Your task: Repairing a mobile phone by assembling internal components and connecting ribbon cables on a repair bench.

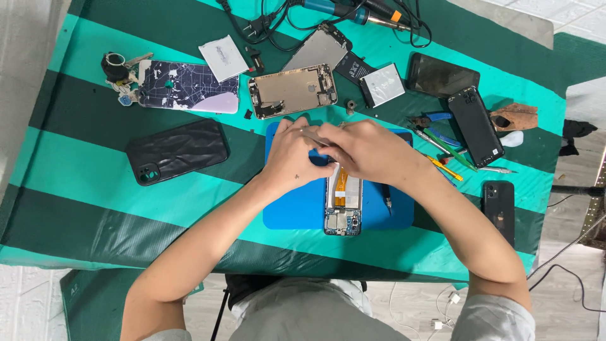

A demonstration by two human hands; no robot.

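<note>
The desk (82,183) wears a cloth of bright turquoise and dark green stripes, with a plain blue mat (297,211) on it. On the mat, the opened phone (344,205) shows an orange ribbon and a blue-green board. Nearby lie a black case (177,150), a dark case with white map lines and a lilac patch (188,86), a silver-gold shell (291,89) and 2 black phones (476,125) (499,211).
</note>
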